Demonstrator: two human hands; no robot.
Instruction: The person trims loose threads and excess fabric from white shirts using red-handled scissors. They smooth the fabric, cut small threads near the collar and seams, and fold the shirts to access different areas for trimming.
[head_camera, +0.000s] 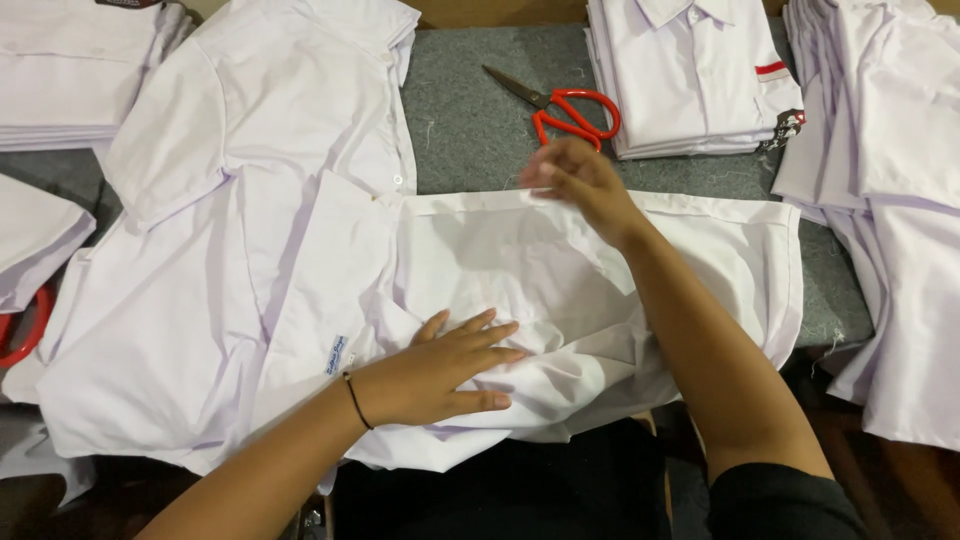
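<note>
Seemingly early on — the white shirt (560, 290) lies spread across the grey table (470, 120), long axis left to right, still rumpled near its front edge. Left hand (440, 370) presses flat, fingers spread; right hand (575, 180) pinches the shirt's far hem — folding remains undone.

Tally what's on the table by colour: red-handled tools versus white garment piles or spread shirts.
Red-handled scissors, plus a red handle at the left edge: 2
White folded shirt stacks, top left and top centre: 2
White spread shirts, under the left hand and right hand; another: 2
Total: 6
</note>
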